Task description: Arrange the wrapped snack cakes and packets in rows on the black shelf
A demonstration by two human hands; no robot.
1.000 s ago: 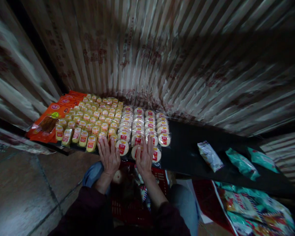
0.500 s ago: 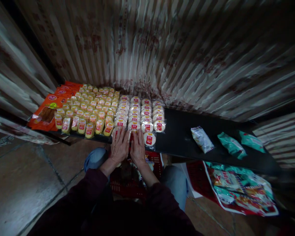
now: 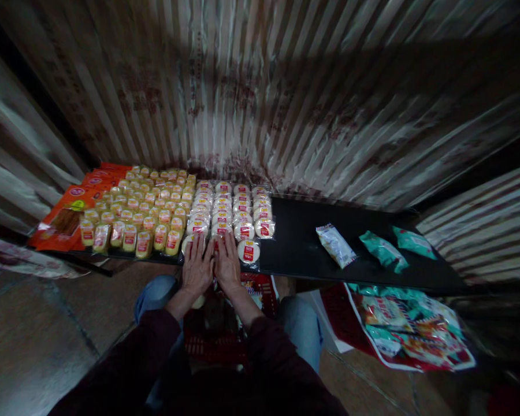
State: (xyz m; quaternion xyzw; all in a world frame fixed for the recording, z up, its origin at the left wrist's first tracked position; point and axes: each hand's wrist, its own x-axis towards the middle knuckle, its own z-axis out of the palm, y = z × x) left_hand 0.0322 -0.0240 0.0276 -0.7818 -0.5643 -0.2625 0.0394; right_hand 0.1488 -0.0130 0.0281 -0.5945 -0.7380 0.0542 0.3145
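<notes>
Flat on the front of the white round packaged cakes [image 3: 243, 230] lie both of my hands, side by side. My left hand [image 3: 198, 268] has its fingers stretched over the front pack of the leftmost white column, partly hiding it. My right hand [image 3: 227, 263] rests with extended fingers on the front pack of the second column, mostly covering it. Just right of it a white round cake [image 3: 248, 252] with a red label lies uncovered at the shelf's front edge. Left of my hands stand rows of yellow wrapped cakes [image 3: 144, 243].
Orange packets [image 3: 63, 218] lie at the left end of the black shelf [image 3: 292, 237]. On its right part are a white packet [image 3: 335, 245] and two green packets [image 3: 383, 251], [image 3: 413, 241]. Below right, a red bag [image 3: 342, 312] holds several snack packs. A pleated curtain [image 3: 251, 86] hangs behind.
The view has turned slightly, so the shelf and goods appear further left and a little lower. Both hands stay flat on the same front packs.
</notes>
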